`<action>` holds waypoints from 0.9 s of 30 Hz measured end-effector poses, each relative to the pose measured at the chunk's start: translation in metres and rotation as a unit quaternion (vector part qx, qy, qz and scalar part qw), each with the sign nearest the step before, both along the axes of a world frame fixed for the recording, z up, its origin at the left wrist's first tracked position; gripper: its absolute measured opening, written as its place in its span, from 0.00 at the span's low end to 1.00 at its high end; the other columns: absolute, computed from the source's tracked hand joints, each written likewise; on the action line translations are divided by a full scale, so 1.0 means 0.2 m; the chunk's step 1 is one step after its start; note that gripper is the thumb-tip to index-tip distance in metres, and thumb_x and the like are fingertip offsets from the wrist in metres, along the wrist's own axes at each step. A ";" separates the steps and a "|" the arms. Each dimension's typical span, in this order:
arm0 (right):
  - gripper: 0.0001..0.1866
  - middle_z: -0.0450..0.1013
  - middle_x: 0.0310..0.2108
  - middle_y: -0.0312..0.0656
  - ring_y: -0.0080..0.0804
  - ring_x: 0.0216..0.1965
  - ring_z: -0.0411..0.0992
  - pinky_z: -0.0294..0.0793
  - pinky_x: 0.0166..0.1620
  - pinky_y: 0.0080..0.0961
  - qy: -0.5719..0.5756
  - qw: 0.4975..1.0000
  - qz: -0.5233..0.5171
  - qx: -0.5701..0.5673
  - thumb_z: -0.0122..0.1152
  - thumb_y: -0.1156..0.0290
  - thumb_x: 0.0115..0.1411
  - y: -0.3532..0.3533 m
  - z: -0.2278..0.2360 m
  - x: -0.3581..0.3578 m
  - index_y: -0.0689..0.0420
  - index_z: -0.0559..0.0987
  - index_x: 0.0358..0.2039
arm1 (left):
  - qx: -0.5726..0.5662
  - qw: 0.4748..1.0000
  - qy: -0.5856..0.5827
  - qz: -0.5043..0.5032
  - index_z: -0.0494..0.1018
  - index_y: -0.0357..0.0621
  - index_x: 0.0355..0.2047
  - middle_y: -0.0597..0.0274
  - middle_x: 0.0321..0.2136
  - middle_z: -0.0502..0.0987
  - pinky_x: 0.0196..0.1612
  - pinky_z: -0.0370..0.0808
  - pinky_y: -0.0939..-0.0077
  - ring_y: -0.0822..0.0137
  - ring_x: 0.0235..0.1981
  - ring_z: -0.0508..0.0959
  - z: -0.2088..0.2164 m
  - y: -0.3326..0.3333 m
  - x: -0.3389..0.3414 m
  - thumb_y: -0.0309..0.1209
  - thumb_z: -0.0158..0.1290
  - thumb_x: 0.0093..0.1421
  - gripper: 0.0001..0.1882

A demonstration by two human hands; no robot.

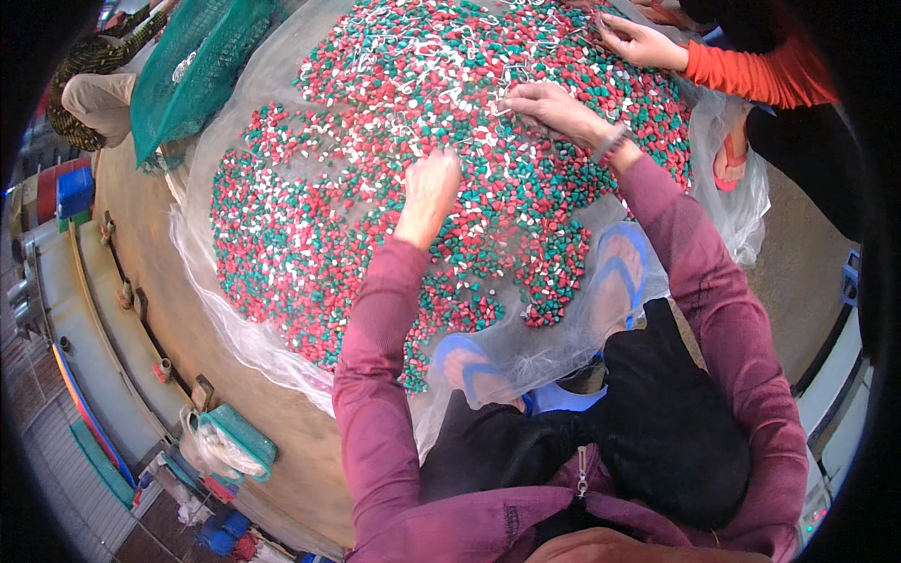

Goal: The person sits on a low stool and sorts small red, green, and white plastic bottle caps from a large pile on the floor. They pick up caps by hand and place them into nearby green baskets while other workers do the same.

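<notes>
A wide heap of small red, green and white pieces, many of them cone-shaped, lies spread on a translucent sheet. Thin white hook-like bits are scattered among them, mostly toward the far side. My left hand is closed in a fist low over the middle of the heap; whatever its fingers hold is hidden. To its right and farther out, my right hand pinches at the heap, with a small white piece at its fingertips. A dark bracelet circles my right wrist.
Another person's hand, in an orange-red sleeve, reaches over the heap at the far right. A green net bag and a seated person's leg are at the far left. A teal basket holding white bags stands at lower left.
</notes>
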State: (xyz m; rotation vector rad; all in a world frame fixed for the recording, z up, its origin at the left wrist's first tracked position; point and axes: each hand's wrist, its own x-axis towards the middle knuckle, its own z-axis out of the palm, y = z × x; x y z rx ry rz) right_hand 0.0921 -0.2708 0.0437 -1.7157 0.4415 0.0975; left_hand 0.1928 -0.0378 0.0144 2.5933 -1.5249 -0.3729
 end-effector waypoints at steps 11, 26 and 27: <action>0.07 0.76 0.26 0.52 0.49 0.31 0.77 0.75 0.33 0.44 0.043 0.890 0.226 -0.394 0.50 0.72 0.56 0.31 -0.14 -0.10 0.60 0.76 0.28 | -0.393 0.459 0.757 0.249 0.58 0.46 0.24 0.67 0.22 0.58 0.14 0.59 0.89 0.76 0.22 0.62 0.35 0.35 -0.05 0.39 0.44 0.66 0.16; 0.16 0.66 0.22 0.41 0.24 0.21 0.62 0.59 0.20 0.18 -0.054 0.787 -0.020 0.614 0.53 0.63 0.62 0.28 0.14 -0.32 0.54 0.65 0.19 | -0.040 0.995 -0.092 0.023 0.77 0.42 0.23 0.54 0.24 0.78 0.28 0.79 0.65 0.58 0.27 0.81 -0.05 -0.16 -0.07 0.24 0.52 0.50 0.04; 0.14 0.66 0.21 0.41 0.24 0.21 0.62 0.58 0.17 0.17 -0.076 0.769 -0.001 0.634 0.52 0.63 0.62 0.27 0.16 -0.31 0.57 0.68 0.23 | -0.060 0.995 -0.075 0.013 0.77 0.42 0.22 0.54 0.23 0.78 0.29 0.79 0.65 0.58 0.28 0.81 -0.04 -0.14 -0.08 0.23 0.52 0.51 0.05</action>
